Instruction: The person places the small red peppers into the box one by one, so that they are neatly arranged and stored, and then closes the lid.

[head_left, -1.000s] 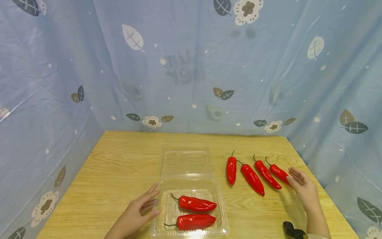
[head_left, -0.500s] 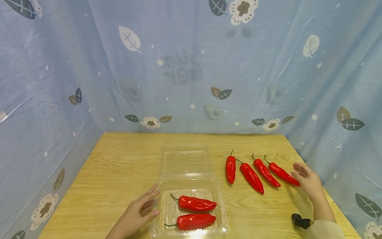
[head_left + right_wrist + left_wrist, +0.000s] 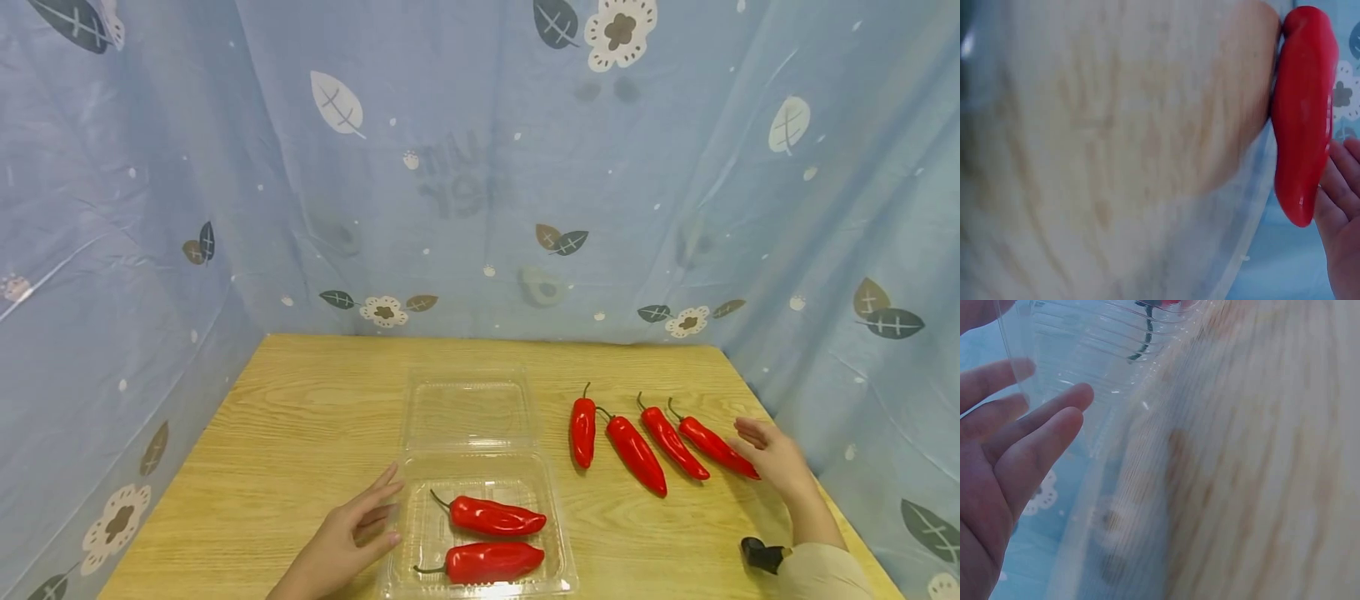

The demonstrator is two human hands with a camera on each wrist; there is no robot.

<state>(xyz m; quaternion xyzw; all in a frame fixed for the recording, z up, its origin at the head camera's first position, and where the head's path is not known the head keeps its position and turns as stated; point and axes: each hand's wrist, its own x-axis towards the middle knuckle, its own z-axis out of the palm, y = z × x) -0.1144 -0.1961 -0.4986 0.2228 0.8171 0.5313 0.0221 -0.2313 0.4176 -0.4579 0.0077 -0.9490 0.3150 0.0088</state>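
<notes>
An open clear plastic clamshell container (image 3: 558, 533) lies on the table, two red chili peppers (image 3: 497, 517) side by side in its near half. At its left side rests my left hand (image 3: 341, 533), fingers loosely extended along the wall; the left wrist view has those fingers (image 3: 1041, 447) right by the clear plastic. My right hand (image 3: 776, 462) is beside the tip of the rightmost chili pepper (image 3: 716, 446), fingers relaxed and holding nothing. In the right wrist view a red chili pepper (image 3: 1305, 112) overlaps the edge of the open right hand (image 3: 1344, 206).
Three more chili peppers lie in a row right of the container: one upright in view (image 3: 582, 433), one slanting (image 3: 636, 454) and one beside it (image 3: 672, 442). Near the right wrist is a small black object (image 3: 761, 554). Blue patterned curtains (image 3: 480, 183) enclose the wooden table (image 3: 315, 417).
My right hand has shifted to the right, uncovering the tip of the rightmost chili pepper. The left hand has stayed by the container, and the peppers lie as before.
</notes>
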